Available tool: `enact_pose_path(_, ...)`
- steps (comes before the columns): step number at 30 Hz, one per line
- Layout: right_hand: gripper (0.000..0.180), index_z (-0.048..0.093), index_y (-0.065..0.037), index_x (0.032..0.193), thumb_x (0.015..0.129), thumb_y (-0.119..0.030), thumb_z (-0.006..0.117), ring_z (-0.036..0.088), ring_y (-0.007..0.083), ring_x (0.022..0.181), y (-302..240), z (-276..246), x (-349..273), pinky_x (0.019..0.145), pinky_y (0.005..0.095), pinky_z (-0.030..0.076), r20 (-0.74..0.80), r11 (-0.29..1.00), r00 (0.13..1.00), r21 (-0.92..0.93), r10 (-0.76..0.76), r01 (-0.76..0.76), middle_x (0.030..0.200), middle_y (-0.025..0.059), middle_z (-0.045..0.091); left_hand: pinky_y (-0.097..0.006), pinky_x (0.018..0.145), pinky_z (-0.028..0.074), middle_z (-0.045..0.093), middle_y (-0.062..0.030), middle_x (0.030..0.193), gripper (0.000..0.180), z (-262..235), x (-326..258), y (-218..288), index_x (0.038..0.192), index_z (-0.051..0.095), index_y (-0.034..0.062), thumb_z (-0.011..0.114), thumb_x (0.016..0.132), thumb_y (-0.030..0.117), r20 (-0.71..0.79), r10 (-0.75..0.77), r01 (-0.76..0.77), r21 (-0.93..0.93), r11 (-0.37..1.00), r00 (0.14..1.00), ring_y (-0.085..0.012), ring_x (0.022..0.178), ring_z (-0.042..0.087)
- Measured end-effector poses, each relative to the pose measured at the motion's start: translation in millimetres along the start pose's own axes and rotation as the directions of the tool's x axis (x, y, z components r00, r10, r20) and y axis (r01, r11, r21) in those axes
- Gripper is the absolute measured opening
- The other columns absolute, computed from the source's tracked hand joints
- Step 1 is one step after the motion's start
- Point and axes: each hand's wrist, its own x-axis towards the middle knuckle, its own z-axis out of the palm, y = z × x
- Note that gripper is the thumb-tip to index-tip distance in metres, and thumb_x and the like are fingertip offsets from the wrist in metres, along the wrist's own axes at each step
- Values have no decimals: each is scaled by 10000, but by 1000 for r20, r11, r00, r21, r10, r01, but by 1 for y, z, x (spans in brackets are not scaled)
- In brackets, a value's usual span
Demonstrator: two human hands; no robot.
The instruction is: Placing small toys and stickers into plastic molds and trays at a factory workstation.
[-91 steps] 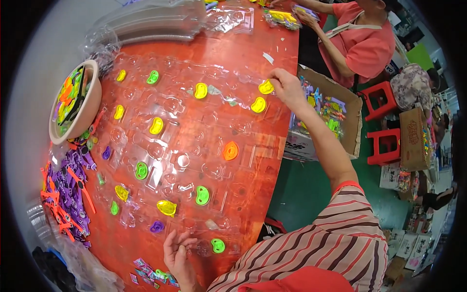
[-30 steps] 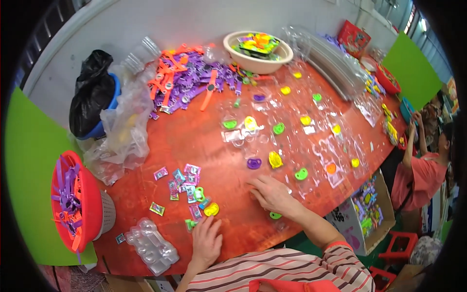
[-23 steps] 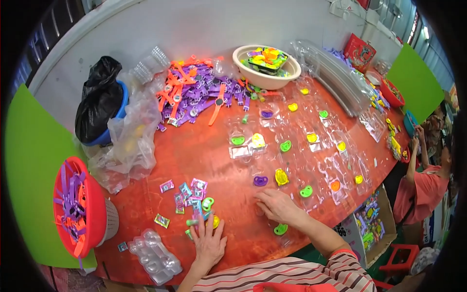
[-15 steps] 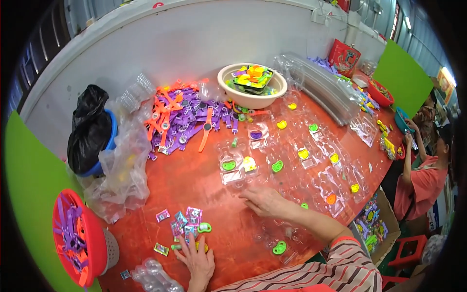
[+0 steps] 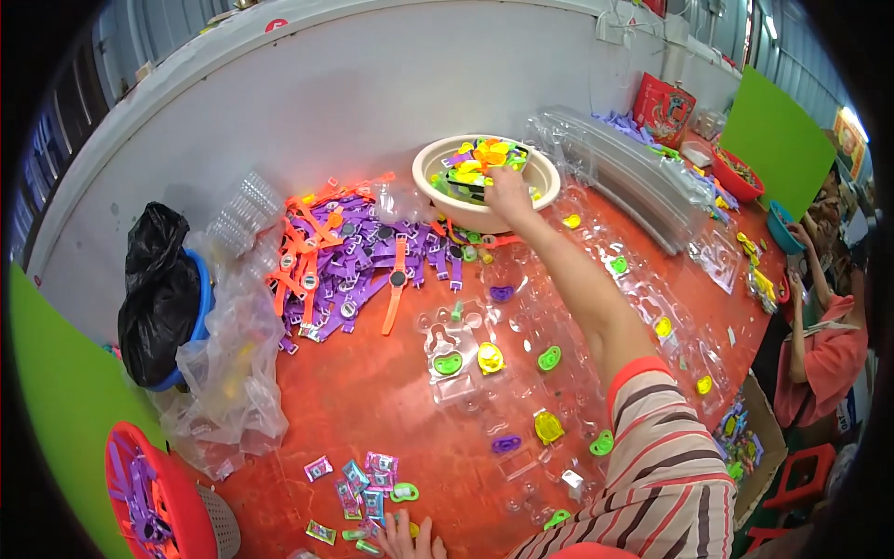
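Note:
My right hand [image 5: 508,196] reaches into a cream basin [image 5: 480,219] at the back. Its fingers are among small yellow, orange, green and purple plastic pieces [image 5: 484,160], and the hand itself hides whether they grip one. At the near edge my left hand [image 5: 408,538] lies with fingers spread, partly cut off by the picture's edge. A small yellow piece [image 5: 414,529] shows between those fingers. Beside them lie shiny pink and blue wrapped packets [image 5: 380,470], a green pacifier-shaped piece [image 5: 404,492] and small green pieces [image 5: 368,548].
Clear plastic blister trays [image 5: 456,349] cover the table's middle and right, several holding coloured pieces. Purple and orange toy watches [image 5: 358,252] are heaped at back left. A red basket [image 5: 140,456], a black bag [image 5: 154,298] and stacked clear trays [image 5: 624,177] stand around. A co-worker [image 5: 824,354] sits at right.
My right hand has moved from the middle of the table up and away into the cream basin. The view has shifted, and the left hand now sits lower, at the picture's bottom edge.

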Motion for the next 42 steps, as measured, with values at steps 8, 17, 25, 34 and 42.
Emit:
enact_pose_path(8, 249, 653, -50, 954, 733, -81, 543, 586, 387, 977, 28, 44, 25, 826, 486, 497, 129, 971, 991, -233, -19, 49, 968, 214, 634, -620, 1057, 222, 422, -206, 1388, 422, -5, 7, 3, 1200, 594, 98, 631, 791, 196, -6, -70, 70, 29, 997, 998, -437, 1292, 364)
enact_pose_path(17, 179, 661, -75, 931, 799, -175, 592, 616, 324, 867, -39, 45, -22, 769, 431, 505, -43, 907, 908, 37, -418, 419, 915, 150, 624, -581, 1072, 247, 438, -225, 1363, 383, -3, 12, 3, 1214, 558, 48, 564, 858, 190, -2, -32, 32, 68, 997, 1000, -411, 1291, 375)
enact_pose_path(25, 266, 614, -46, 1004, 763, -148, 564, 599, 381, 893, -119, 103, -95, 739, 481, 494, 374, 817, 727, 315, -575, 483, 948, 203, 589, -594, 1048, 240, 429, -201, 1365, 403, -3, 9, 2, 1202, 589, 90, 624, 806, 154, 40, -92, 96, -98, 991, 995, -444, 1304, 342)
enact_pose_path(34, 294, 632, -53, 1048, 774, -132, 561, 610, 333, 898, -250, 74, -197, 725, 461, 499, 387, 662, 540, 502, -748, 557, 974, 151, 600, -541, 1062, 270, 403, -193, 1397, 375, -32, 17, 5, 1174, 587, 50, 619, 803, 88, -31, -89, 77, -275, 958, 996, -405, 1334, 312)
enact_pose_path(42, 245, 609, -15, 1017, 789, -84, 551, 590, 352, 886, -342, 31, -214, 766, 447, 487, 268, 556, 542, 677, -797, 482, 952, 171, 592, -512, 1118, 184, 222, -286, 1472, 697, -135, 172, -149, 1417, 285, -35, 576, 815, 161, -618, -182, 271, 54, 961, 765, -428, 1375, 213)
